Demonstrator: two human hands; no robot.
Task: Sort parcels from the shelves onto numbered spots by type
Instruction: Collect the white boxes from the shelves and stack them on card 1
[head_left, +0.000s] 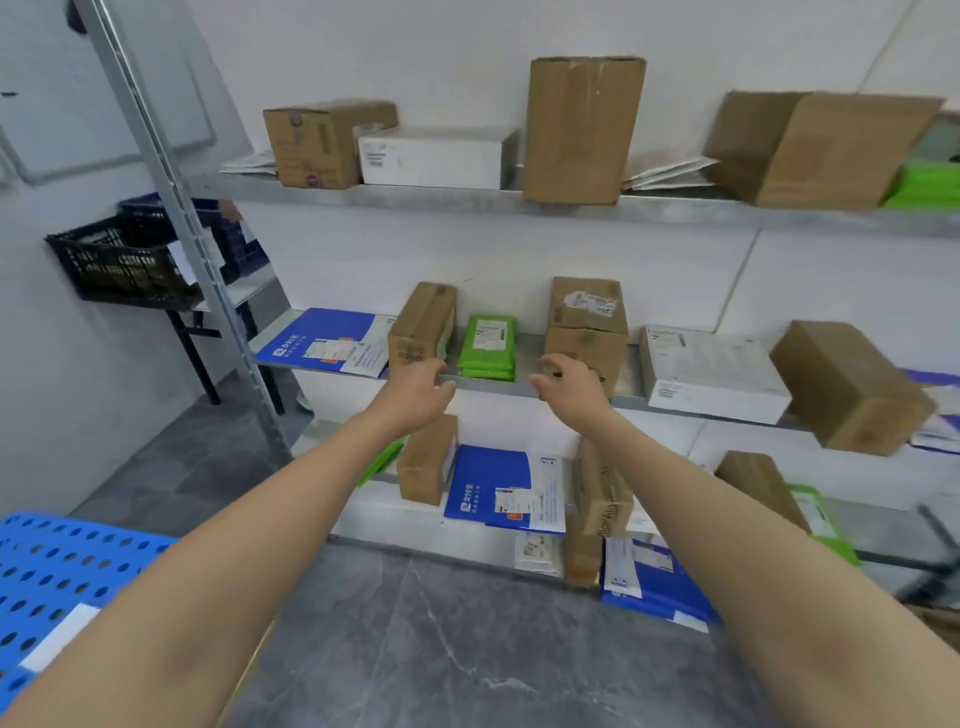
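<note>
Both my arms reach toward the middle shelf (519, 388). My left hand (415, 387) and my right hand (563, 382) hover in front of its edge, fingers loosely curled, holding nothing. Between them lies a stack of green mailer bags (488, 345). A small cardboard box (422, 325) stands just left of the bags, behind my left hand. Two stacked cardboard boxes (589, 327) stand right of the bags, behind my right hand. A blue envelope (322, 340) lies at the shelf's left end.
The top shelf (467, 200) carries cardboard boxes, a white box (434, 158) and flat envelopes. The lower shelves hold more boxes, a blue envelope (491, 488) and green bags. A blue perforated pallet (62, 577) is at the lower left. Black crates (122, 260) sit beyond the shelf post.
</note>
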